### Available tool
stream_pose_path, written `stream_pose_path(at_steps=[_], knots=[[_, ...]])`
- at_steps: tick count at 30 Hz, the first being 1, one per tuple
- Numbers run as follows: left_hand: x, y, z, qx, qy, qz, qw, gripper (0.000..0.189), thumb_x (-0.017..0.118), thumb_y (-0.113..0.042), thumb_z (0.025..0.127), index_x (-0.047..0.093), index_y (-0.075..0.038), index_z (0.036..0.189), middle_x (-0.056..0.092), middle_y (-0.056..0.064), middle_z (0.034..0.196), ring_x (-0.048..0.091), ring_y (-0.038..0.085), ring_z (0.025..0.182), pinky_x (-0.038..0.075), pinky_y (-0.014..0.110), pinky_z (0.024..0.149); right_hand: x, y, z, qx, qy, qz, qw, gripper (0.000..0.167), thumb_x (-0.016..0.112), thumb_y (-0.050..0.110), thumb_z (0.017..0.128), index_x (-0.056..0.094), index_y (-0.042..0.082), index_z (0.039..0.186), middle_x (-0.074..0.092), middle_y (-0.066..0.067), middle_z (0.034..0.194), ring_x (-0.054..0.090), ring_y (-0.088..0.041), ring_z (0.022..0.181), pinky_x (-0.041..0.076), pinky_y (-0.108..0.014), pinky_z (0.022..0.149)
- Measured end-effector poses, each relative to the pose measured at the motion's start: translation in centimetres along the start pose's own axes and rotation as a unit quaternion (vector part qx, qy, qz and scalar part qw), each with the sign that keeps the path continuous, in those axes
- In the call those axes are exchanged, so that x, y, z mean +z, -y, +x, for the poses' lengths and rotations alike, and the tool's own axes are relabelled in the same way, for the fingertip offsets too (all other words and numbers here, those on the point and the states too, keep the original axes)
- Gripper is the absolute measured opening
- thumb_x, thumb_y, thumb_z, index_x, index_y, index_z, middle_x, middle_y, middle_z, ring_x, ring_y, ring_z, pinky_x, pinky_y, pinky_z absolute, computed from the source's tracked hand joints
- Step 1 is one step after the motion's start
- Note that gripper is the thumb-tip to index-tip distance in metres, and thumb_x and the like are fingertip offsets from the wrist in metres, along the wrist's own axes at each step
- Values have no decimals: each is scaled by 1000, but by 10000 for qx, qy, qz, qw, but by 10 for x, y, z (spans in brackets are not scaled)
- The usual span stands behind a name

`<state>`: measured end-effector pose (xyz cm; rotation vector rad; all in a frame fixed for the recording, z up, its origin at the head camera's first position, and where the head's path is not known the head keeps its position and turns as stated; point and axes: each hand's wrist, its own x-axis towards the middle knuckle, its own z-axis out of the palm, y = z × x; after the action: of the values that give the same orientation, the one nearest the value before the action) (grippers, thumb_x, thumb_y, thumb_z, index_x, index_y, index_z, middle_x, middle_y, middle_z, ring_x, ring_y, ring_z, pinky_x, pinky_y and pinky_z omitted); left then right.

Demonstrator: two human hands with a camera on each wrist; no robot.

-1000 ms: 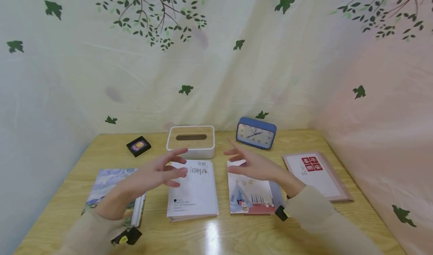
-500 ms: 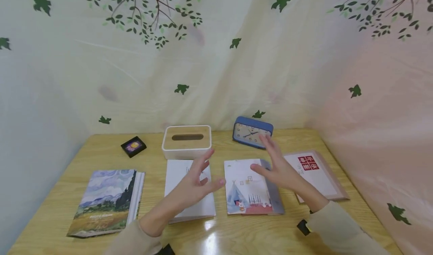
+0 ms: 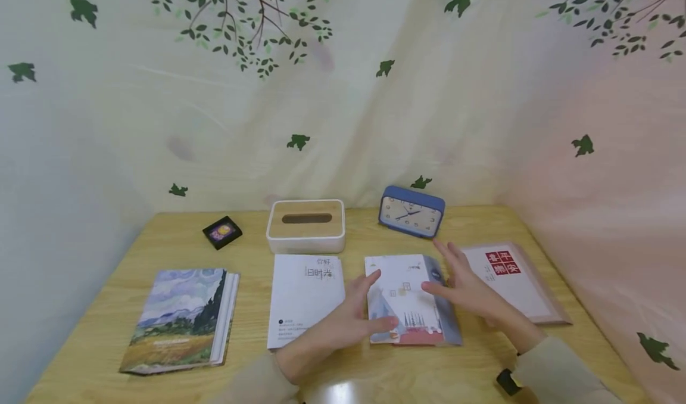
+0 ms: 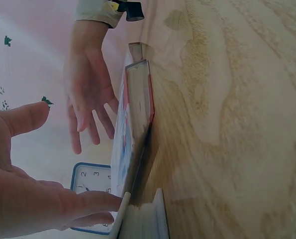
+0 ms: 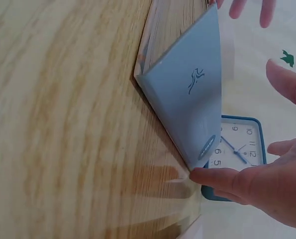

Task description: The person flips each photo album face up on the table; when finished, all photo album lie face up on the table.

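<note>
A thick book with a tent drawing on its white cover (image 3: pixel 393 276) lies flat on the wooden table between both hands. My left hand (image 3: pixel 351 317) reaches over its left side, fingers spread, thumb above the lower part of the cover. To the right, my right hand (image 3: pixel 474 291) has its thumb over the cover and fingers extended beyond the far right corner. The right wrist view brings out the book's blue-grey spine (image 5: pixel 182 84), a fingertip right at its lower corner. A white book (image 3: pixel 305 297) lies just left, partly hidden by the left hand.
At the far left is a book with a painted landscape cover (image 3: pixel 179 314). A small black box (image 3: pixel 222 232), a tissue box (image 3: pixel 306 237) and a blue clock (image 3: pixel 411 211) stand along the back. Near the right edge lies a book with red characters (image 3: pixel 520 285).
Starting above the two middle books, both hands have shifted rightward and lowered, the left from the white book to the tent book's left side, the right to its spine side.
</note>
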<state>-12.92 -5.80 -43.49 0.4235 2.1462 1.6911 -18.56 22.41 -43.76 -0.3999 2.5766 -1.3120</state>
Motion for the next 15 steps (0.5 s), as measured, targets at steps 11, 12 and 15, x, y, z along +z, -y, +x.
stream_pose_path(at_steps=[11, 12, 15], knots=[[8, 12, 9, -372, -176, -205, 9989, 92, 81, -24, 87, 27, -14, 161, 4, 28, 164, 5, 45, 151, 7, 65, 118, -8, -8, -10, -44, 231, 91, 9997, 92, 72, 27, 96, 13, 0, 161, -9, -35, 161, 7, -61, 143, 31, -65, 108], [9, 13, 10, -355, -188, -223, 9989, 93, 81, -24, 86, 27, -13, 161, 4, 28, 164, 5, 45, 150, 7, 65, 118, -10, -8, -11, -57, 243, 59, 9997, 91, 71, 26, 97, 13, -1, 161, -8, -35, 162, 10, -61, 142, 30, -65, 109], [11, 14, 13, -307, -203, -243, 9990, 94, 82, -22, 85, 27, -12, 161, 5, 29, 164, 7, 46, 150, 7, 65, 118, -14, -10, -14, 142, 316, 164, 9993, 89, 70, 27, 98, 14, -1, 161, 1, -34, 163, 17, -59, 142, 27, -64, 111]])
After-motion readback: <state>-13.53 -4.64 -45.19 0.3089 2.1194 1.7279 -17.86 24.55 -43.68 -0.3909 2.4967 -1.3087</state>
